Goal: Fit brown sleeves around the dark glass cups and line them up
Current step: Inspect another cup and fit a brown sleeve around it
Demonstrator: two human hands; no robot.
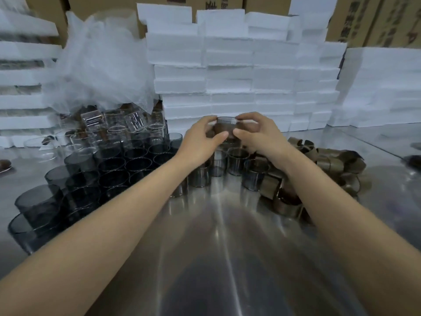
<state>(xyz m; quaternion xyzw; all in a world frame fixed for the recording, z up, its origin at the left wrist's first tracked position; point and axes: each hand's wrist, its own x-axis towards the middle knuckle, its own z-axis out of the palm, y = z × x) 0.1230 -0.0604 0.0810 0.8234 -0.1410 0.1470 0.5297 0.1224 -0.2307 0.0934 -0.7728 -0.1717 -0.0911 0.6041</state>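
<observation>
A dark glass cup (224, 122) with a brown sleeve (222, 131) around its lower part is held up above the table between both hands. My left hand (200, 135) grips its left side, thumb across the front. My right hand (257, 133) grips its right side. Below the hands stand several dark cups (237, 161) on the metal table. A block of many dark cups (109, 172) fills the left. Loose brown sleeves (328, 165) lie in a heap on the right.
The shiny metal table (223, 247) stretches toward me between my forearms. White foam boxes (227, 71) are stacked at the back. Clear glasses (118, 126) sit under white wrapping (98, 65) at the back left. Cardboard cartons (364, 19) stand behind.
</observation>
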